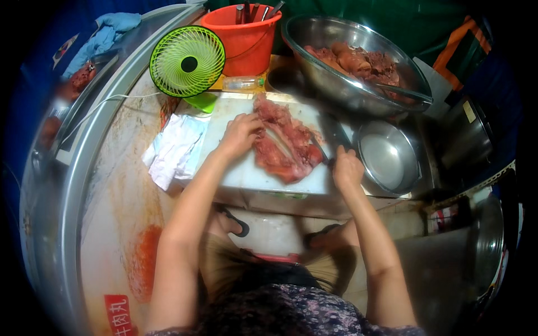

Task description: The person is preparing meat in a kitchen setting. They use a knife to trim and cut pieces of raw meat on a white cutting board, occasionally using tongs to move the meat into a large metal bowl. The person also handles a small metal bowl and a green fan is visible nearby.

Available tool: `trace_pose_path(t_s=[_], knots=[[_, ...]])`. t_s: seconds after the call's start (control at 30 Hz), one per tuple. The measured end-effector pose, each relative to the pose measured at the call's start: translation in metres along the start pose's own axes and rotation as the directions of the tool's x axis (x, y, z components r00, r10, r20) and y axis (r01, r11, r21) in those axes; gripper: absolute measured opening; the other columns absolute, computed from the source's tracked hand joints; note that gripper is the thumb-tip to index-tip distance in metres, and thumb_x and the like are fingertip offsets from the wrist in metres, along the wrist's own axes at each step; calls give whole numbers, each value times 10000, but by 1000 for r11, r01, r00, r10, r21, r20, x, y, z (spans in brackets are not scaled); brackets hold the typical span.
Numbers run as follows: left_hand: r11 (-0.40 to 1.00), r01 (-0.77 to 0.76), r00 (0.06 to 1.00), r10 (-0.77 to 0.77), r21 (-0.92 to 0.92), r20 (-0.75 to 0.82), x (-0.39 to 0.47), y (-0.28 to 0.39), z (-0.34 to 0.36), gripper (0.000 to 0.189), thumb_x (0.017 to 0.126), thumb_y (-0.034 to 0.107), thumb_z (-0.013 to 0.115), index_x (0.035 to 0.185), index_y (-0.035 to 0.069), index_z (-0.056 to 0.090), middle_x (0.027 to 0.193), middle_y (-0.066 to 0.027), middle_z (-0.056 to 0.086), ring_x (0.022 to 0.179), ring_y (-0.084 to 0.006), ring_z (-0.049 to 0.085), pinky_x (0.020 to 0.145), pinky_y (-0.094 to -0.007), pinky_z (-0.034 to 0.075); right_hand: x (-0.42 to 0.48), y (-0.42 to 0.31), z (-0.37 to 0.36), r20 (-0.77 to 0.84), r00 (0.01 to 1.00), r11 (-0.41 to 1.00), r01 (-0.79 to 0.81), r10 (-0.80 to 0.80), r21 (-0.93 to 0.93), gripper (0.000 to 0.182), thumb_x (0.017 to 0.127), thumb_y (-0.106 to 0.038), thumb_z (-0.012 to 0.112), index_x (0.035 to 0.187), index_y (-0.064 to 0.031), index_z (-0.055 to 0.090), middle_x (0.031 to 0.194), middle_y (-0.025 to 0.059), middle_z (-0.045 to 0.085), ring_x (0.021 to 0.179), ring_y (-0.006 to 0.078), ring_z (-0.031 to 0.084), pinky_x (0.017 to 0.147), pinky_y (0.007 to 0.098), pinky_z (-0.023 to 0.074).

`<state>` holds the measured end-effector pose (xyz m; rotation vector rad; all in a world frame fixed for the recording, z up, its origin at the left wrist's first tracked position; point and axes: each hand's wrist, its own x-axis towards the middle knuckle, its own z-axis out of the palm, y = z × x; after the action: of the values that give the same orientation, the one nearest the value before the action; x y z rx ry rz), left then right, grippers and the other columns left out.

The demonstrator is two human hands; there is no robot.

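A large piece of raw meat (286, 147) with a pale strip along its middle lies spread on the white cutting board (231, 172). My left hand (243, 133) rests at the meat's upper left edge, its fingers bent against it; whether they pinch it is unclear. To the right of the meat, my right hand (348, 167) is closed around what looks like the handle of a knife, whose dark narrow blade (320, 149) touches the meat's right edge. A second dark, broad blade (336, 130) seems to lie just above that hand.
Behind the board stand a green fan (188, 61), a red bucket (248, 46) with several tool handles, a plastic bottle (241, 83) and a large steel basin (357, 90) of meat. A smaller steel bowl (388, 157) sits at right, crumpled cloths (176, 147) at left.
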<state>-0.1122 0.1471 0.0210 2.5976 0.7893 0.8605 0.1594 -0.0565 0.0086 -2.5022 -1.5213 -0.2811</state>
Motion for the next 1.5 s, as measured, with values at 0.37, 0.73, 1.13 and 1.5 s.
trace_pose_path(t_s=[0.37,0.73,1.13,1.5], knots=[[958,131,983,-160,-253,-96,-9,-30,9,199,867,94,699,1058,56,736,1041,-136,707,1024,-352,662,904,-419,519,13,-38,-35,-109,986,936,153,-124,316,232,810,-88,726,1025,-16,674,1048,217,630,980,401,649,815,495,528],[883,256,950,-305,-393,-65,-10,-36,20,259,809,-20,708,1067,3,725,1076,-121,678,1043,-257,671,952,-345,522,73,-181,7,49,968,788,168,-244,592,227,791,-160,741,978,-35,715,961,230,719,959,428,685,827,533,535],[900,125,982,-171,-418,-75,-9,-25,16,398,805,-44,692,1199,9,670,1139,-108,683,1090,-244,666,975,-342,531,74,-186,16,-67,947,671,271,-313,691,259,755,-91,721,1001,-14,739,927,208,725,902,418,692,810,500,531],[845,208,949,-297,-493,-109,-6,-29,25,298,851,-49,649,1139,11,696,1160,-110,682,1023,-232,674,910,-328,533,92,-91,-13,358,918,250,-312,-168,917,89,776,-76,719,781,8,691,689,60,657,659,151,618,598,302,482]])
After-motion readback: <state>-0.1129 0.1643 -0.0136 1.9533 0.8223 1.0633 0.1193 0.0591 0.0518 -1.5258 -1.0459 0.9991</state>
